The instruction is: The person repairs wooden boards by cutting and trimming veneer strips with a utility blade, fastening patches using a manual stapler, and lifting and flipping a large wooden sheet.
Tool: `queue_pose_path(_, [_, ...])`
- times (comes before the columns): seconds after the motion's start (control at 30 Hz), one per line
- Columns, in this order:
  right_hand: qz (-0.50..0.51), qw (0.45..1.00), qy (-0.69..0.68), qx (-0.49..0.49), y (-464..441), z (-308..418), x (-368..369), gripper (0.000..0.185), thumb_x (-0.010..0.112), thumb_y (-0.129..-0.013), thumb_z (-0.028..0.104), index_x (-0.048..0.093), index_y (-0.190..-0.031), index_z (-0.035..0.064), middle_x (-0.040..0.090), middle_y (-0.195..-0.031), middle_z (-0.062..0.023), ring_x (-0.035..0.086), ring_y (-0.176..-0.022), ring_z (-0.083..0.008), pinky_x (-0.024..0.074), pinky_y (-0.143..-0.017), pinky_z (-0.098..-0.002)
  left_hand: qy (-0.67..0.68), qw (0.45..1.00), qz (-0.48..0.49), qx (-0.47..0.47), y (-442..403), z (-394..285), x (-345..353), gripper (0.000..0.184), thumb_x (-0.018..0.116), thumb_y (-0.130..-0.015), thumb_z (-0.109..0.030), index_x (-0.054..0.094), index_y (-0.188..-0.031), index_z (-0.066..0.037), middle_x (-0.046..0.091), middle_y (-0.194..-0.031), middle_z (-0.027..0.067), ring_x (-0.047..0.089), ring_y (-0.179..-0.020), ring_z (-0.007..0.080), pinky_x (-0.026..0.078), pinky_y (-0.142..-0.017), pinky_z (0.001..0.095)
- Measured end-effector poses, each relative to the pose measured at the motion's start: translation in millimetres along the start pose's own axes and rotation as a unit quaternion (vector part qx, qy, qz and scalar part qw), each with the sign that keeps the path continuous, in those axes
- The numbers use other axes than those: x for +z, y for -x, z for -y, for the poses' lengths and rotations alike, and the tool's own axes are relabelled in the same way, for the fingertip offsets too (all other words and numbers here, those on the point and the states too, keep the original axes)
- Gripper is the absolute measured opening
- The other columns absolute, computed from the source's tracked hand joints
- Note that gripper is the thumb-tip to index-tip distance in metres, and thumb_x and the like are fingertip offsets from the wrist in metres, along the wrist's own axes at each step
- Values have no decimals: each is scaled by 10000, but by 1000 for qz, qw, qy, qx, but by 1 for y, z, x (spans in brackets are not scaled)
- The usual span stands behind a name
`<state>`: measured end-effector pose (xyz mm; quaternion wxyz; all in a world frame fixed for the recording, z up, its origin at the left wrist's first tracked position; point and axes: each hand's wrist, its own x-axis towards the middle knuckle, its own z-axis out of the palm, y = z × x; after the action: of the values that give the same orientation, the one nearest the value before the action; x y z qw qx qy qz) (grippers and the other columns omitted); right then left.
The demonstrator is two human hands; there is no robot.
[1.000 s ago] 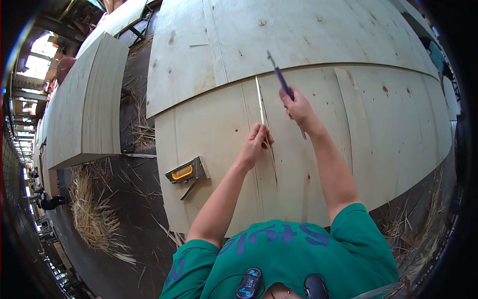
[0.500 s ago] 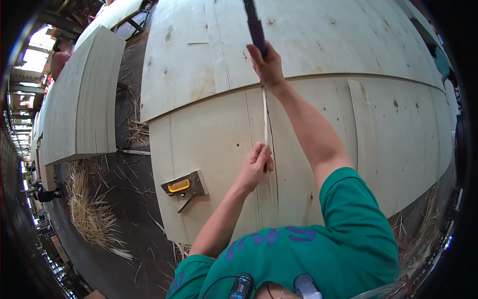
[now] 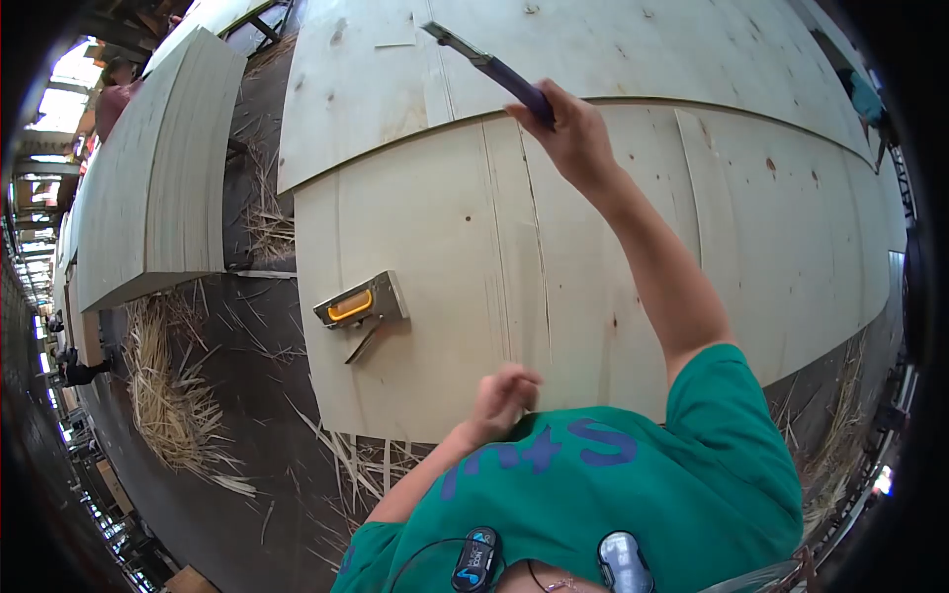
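My right hand (image 3: pixel 573 138) is closed around the purple handle of a cutter knife (image 3: pixel 504 79), whose metal end points up and left above the plywood. Close to my chest, at the near edge of the sheet, my left hand (image 3: pixel 506 400) has curled fingers, slightly blurred; whether anything is in them I cannot make out. Between the hands, a long dark slit runs down the pale wood veneer sheet (image 3: pixel 425 257). Left of it lies a metal hand tool with a yellow-orange grip (image 3: pixel 361 304), like a staple gun, touched by neither hand.
Another large sheet (image 3: pixel 376 89) overlaps the far side. A tall stack of boards (image 3: pixel 163 168) stands at left, beside a heap of wood strips (image 3: pixel 173 405) on the dark floor. One person (image 3: pixel 117 99) is at far left, another (image 3: pixel 866 99) at far right.
My left hand has drawn back toward my chest; the thin wood strip it held over the slit no longer shows clearly. My right hand has moved slightly right, tilting the knife leftward.
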<state>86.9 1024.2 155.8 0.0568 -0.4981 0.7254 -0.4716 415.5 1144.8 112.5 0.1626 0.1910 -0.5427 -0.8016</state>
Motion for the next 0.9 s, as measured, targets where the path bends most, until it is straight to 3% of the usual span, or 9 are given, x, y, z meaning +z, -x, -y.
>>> queue_pose_path(0.07, [61,988,73,120,25,3,-13,266,725,-881,311,593,-922,84,593,-662,-92,566,-614,-272,460,-603,-378,87,974,-159,136,-4,-19,-2,122,456,-1044,-135,542,-1081,-57,516,-680,0,486,-589,110,422,-573,249])
queue_pose_path(0.23, [243,920,206,228,84,-8,0,369,743,-818,425,633,-960,103,686,-900,-84,654,-888,-260,491,-738,-402,-253,931,-244,102,38,-67,-59,141,471,-1039,-125,571,-1041,-27,507,-629,23,492,-562,93,399,-535,242])
queue_pose_path(0.33, [272,904,220,245,112,6,-4,401,770,-786,449,640,-956,110,694,-928,-63,653,-909,-246,489,-751,-385,-436,892,-104,-50,113,-60,-85,108,547,-994,-112,605,-1036,-32,573,-641,78,578,-574,161,458,-562,281])
queue_pose_path(0.47, [274,889,218,296,142,21,-7,360,765,-789,413,645,-985,136,697,-993,-44,652,-972,-227,495,-773,-371,-549,795,133,-220,207,-45,-114,265,606,-938,-227,634,-1171,-104,672,-959,181,674,-872,300,531,-786,393])
queue_pose_path(0.5, [272,884,223,308,151,23,-5,357,767,-787,406,645,-984,135,696,-998,-43,651,-977,-225,494,-772,-369,-558,714,265,-329,218,-42,-128,311,613,-927,-246,625,-1209,-115,666,-1084,195,654,-1014,342,526,-876,430])
queue_pose_path(0.6, [254,885,220,323,165,27,-6,367,781,-768,384,644,-986,122,698,-973,-48,659,-954,-227,494,-765,-372,-555,737,235,-305,198,-85,-134,341,608,-930,-228,606,-1244,-95,661,-1148,186,634,-1084,344,510,-935,413])
queue_pose_path(0.67, [281,881,185,334,159,17,-7,385,790,-757,367,636,-1001,112,699,-960,-59,663,-932,-235,493,-757,-376,-509,855,74,-74,155,-90,-149,422,632,-916,-262,578,-1285,-65,649,-1176,195,614,-1110,373,494,-948,436])
queue_pose_path(0.77, [274,884,160,343,162,11,-5,417,803,-736,344,624,-1020,96,701,-946,-77,669,-900,-245,495,-755,-385,-713,684,-109,110,71,-77,-175,633,675,-894,-307,394,-1418,-90,496,-1378,151,454,-1299,323,348,-1098,435])
queue_pose_path(0.9, [223,898,168,340,175,11,0,474,809,-733,327,592,-1081,88,702,-957,-90,677,-916,-255,502,-788,-398,-745,641,-156,94,41,-25,-211,712,719,-837,-404,390,-1385,-90,488,-1342,129,434,-1296,291,318,-1109,427])
